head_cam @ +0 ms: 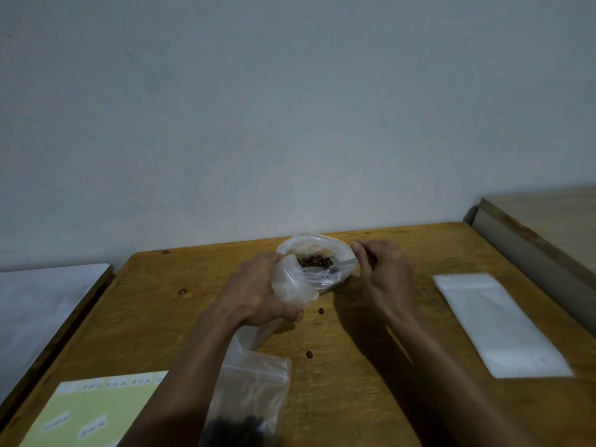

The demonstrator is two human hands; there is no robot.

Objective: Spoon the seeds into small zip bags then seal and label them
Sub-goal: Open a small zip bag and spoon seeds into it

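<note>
Near the centre of the frame, the left hand (pixel 258 290) is gripping the crumpled side of a large plastic bag (pixel 300 279), its fingers curled round the plastic and holding the mouth open toward the camera. Brown seeds (pixel 314 261) are showing inside that mouth. The right hand (pixel 383 272) is sitting just right of the bag with its fingers curled round the handle of a spoon (pixel 343 263), whose shaft is reaching into the bag's opening; the bowl of the spoon is too blurred to make out. Two loose seeds (pixel 320 310) are lying on the wooden desk (pixel 371 366) below the bag, between the forearms. At the lower centre a small zip bag (pixel 258 391) is lying flat, partly under the left forearm, with dark seeds gathered in its bottom end. A stack of empty clear bags (pixel 500 324) is lying at the right of the frame, well apart from the hands. A yellow-green label sheet (pixel 87 417) is lying at the lower left.
</note>
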